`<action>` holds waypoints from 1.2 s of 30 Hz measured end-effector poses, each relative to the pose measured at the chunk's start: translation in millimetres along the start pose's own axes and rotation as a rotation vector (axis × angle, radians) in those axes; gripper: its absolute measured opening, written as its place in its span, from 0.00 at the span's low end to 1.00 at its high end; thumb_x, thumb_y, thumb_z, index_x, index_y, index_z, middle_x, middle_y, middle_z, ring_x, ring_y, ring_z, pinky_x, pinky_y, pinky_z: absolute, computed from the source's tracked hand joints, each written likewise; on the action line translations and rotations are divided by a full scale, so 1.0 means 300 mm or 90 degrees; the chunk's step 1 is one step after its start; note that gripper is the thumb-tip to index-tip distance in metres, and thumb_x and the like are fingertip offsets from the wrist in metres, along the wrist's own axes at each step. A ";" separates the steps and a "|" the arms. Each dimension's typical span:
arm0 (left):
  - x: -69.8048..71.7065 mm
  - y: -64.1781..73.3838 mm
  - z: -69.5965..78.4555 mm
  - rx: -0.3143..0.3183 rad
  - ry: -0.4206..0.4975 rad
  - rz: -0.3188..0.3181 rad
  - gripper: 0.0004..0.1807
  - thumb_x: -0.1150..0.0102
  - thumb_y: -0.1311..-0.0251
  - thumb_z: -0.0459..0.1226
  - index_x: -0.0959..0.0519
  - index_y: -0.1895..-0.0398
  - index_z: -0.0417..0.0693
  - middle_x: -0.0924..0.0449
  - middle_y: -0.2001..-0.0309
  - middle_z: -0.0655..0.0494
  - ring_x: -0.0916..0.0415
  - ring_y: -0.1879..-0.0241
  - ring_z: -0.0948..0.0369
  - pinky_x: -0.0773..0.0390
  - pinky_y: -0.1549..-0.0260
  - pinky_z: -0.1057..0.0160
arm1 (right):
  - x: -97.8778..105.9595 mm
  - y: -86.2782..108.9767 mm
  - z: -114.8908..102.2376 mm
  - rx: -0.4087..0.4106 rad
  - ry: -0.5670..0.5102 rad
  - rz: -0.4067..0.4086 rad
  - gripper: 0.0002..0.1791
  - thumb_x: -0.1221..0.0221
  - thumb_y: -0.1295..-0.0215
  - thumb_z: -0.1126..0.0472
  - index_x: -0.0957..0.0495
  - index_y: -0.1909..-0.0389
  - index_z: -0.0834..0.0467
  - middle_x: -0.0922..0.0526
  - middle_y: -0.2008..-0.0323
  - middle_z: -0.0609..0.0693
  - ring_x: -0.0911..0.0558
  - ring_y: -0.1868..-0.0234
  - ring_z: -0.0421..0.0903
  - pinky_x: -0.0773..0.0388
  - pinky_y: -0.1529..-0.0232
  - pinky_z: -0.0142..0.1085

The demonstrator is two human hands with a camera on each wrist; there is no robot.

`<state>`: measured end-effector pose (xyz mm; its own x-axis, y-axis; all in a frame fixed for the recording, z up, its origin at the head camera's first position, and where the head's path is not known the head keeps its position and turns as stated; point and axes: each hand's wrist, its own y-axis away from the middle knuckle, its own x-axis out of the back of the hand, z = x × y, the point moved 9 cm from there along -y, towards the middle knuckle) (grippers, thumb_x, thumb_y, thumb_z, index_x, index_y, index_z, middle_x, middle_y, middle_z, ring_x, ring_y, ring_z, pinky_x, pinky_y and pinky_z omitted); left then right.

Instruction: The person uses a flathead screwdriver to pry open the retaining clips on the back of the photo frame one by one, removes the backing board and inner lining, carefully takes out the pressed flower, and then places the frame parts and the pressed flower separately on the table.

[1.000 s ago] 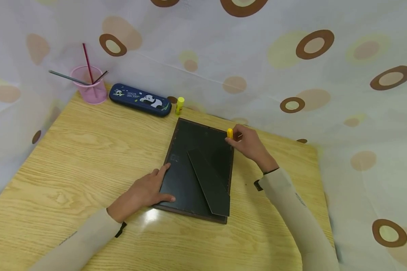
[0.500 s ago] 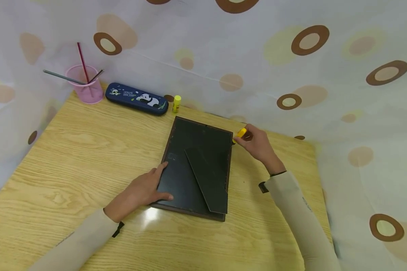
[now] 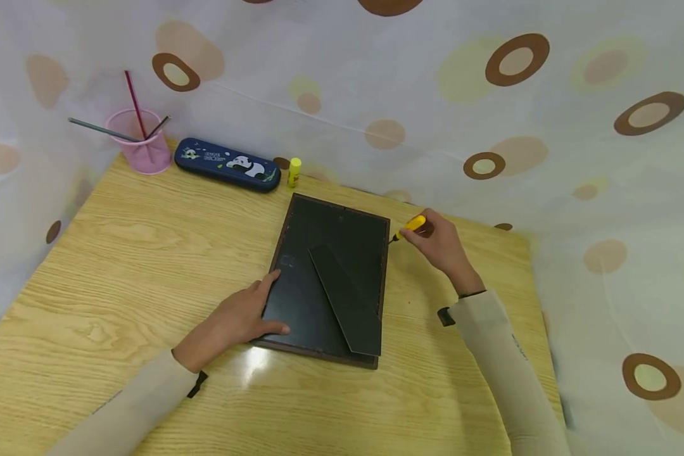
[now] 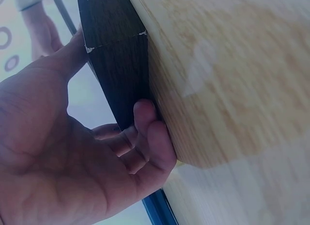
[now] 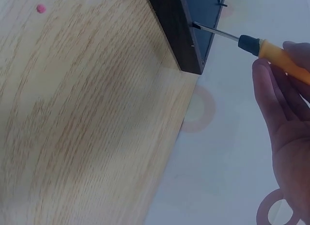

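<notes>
A picture frame (image 3: 302, 278) lies face down on the table, its black backing and slanted stand leg (image 3: 348, 304) uppermost. At its lower left corner my left hand (image 3: 236, 320) holds it, thumb over the backing. The left wrist view shows the fingers (image 4: 150, 123) bent against the frame's dark side (image 4: 118, 65). My right hand (image 3: 439, 244) pinches a small screwdriver with a yellow handle (image 3: 415, 223), beyond the frame's upper right edge. In the right wrist view the screwdriver's metal shaft (image 5: 218, 32) slants to the frame's inner edge, its tip at a small dark tab there.
Along the back of the table (image 3: 165, 253) stand a pink pen cup (image 3: 148, 157) with a few pencils, a navy pencil case (image 3: 228, 164) with a panda print, and a yellow glue stick (image 3: 294, 172). A patterned curtain (image 3: 342, 82) rises behind.
My right hand has shifted slightly right, and the screwdriver has tipped from near upright to a slant, its handle leaning right. My left hand keeps its place on the frame.
</notes>
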<state>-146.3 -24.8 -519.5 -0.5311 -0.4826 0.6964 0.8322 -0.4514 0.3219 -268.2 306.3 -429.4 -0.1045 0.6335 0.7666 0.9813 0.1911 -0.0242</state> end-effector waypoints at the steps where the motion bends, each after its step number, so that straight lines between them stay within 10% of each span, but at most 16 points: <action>1: -0.001 0.000 0.000 -0.001 0.001 -0.001 0.61 0.28 0.47 0.57 0.54 0.20 0.42 0.40 0.32 0.23 0.25 0.45 0.33 0.23 0.54 0.40 | 0.001 0.002 0.004 -0.001 -0.003 0.002 0.15 0.34 0.33 0.57 0.26 0.57 0.62 0.19 0.59 0.58 0.17 0.58 0.56 0.19 0.57 0.50; 10: -0.001 -0.003 0.005 -0.008 -0.005 -0.003 0.61 0.28 0.47 0.57 0.54 0.20 0.42 0.40 0.32 0.23 0.26 0.43 0.33 0.22 0.54 0.41 | 0.013 0.015 0.037 -0.006 -0.022 0.026 0.17 0.34 0.33 0.54 0.26 0.55 0.62 0.20 0.59 0.56 0.17 0.59 0.53 0.20 0.61 0.36; 16: 0.007 -0.005 0.001 -0.001 -0.016 0.000 0.60 0.28 0.47 0.58 0.53 0.20 0.45 0.38 0.32 0.24 0.24 0.47 0.34 0.20 0.60 0.43 | -0.018 -0.013 -0.007 0.018 -0.002 0.028 0.16 0.38 0.30 0.51 0.26 0.55 0.60 0.19 0.59 0.57 0.18 0.58 0.54 0.19 0.56 0.46; 23: -0.002 0.001 0.017 -0.036 -0.044 -0.009 0.55 0.31 0.44 0.57 0.50 0.19 0.56 0.28 0.52 0.38 0.31 0.77 0.56 0.32 0.82 0.60 | -0.094 -0.035 -0.086 0.026 0.062 -0.009 0.16 0.40 0.29 0.49 0.24 0.55 0.59 0.17 0.60 0.55 0.17 0.59 0.52 0.20 0.56 0.47; 36: -0.006 0.000 0.025 -0.033 -0.078 -0.022 0.54 0.32 0.44 0.59 0.50 0.19 0.58 0.29 0.46 0.34 0.30 0.75 0.57 0.30 0.80 0.59 | -0.138 -0.019 -0.173 0.082 0.179 -0.029 0.11 0.41 0.27 0.56 0.23 0.57 0.62 0.19 0.63 0.55 0.18 0.63 0.52 0.19 0.60 0.46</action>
<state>-144.0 -18.5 -516.1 -0.5336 -0.3718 0.7596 0.8024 -0.5062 0.3160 -261.0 240.0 -427.8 -0.0809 0.3935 0.9158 0.9464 0.3185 -0.0532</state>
